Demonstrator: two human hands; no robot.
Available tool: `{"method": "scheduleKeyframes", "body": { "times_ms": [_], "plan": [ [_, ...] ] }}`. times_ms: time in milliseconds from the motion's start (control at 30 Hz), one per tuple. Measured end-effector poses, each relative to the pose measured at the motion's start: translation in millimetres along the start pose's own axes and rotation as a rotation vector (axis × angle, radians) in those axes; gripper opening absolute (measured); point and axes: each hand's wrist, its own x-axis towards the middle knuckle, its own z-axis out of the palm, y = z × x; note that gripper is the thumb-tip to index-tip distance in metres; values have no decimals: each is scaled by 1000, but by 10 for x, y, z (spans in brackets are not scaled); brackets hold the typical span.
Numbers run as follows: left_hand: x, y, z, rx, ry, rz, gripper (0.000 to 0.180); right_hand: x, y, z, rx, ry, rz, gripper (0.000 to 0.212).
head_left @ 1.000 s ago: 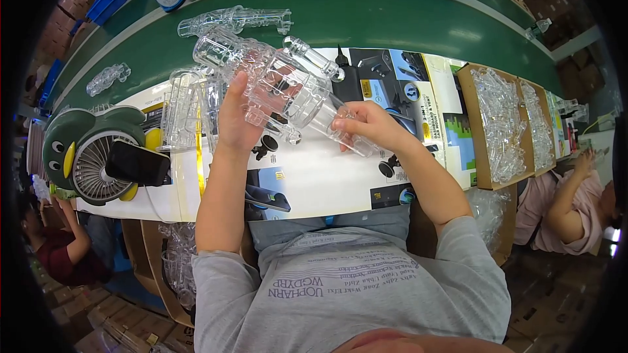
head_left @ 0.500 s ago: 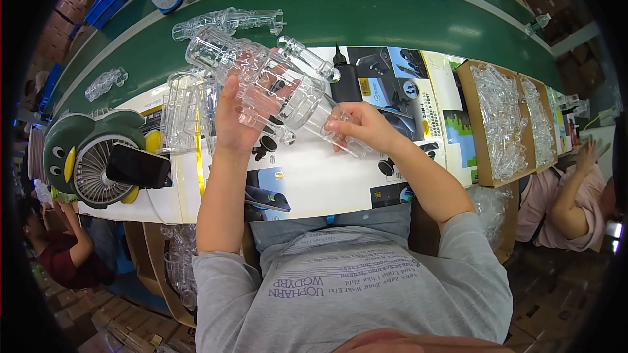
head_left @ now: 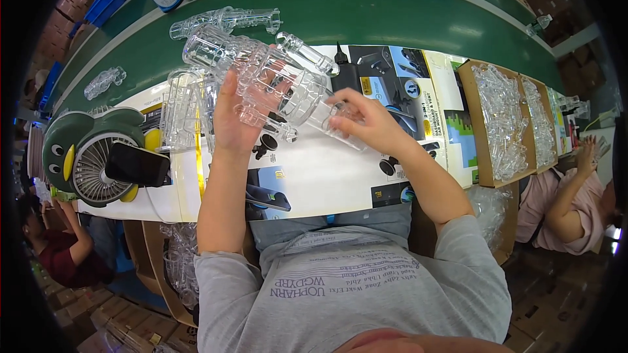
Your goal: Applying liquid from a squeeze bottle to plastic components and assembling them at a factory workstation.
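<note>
Over the white printed sheet, my left hand (head_left: 234, 117) is wrapped around a large clear tubular piece (head_left: 297, 95), which tilts from upper left to lower right. The piece has a wide ribbed body with smaller tubes on its sides; its exact kind I cannot make out. At its lower right end, my right hand (head_left: 371, 124) has curled fingers and thumb on a narrower clear tube (head_left: 340, 132). Left of my left hand stand several clear parts (head_left: 185, 114). Just beyond lies a similar clear piece (head_left: 226, 21) on the green bench.
A green penguin-shaped fan (head_left: 98, 163) with a black phone (head_left: 137, 165) before it stands at left. A black nozzle bottle (head_left: 345, 73) is beyond my right hand. Cardboard trays (head_left: 483, 137) of clear parts lie at right. Co-workers sit on both sides.
My right hand's fingers have shifted slightly up and changed their hold at the clear tube's end. My left hand and the large piece have barely moved.
</note>
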Motion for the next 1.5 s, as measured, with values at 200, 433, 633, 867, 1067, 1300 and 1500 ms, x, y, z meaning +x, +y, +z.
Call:
{"method": "scheduleKeyframes", "body": {
  "times_ms": [200,433,633,867,1067,1300,1500],
  "plan": [
    [-16,-22,35,38,155,59,48,-55,-137,71,-496,242,-253,79],
    [21,22,14,60,108,96,57,-58,-84,38,-469,188,-254,85],
    [31,102,-38,248,207,312,62,-26,74,176,402,-217,-118,77],
    [75,160,-134,407,217,256,47,-62,-14,155,681,-521,129,55],
    [53,75,-229,448,312,301,42,-82,-45,285,602,-476,252,52],
    [51,18,-286,414,337,351,37,-86,-12,411,577,-423,246,48],
    [57,39,-129,535,325,347,39,-116,-7,418,601,-505,181,51]
  ]
}}
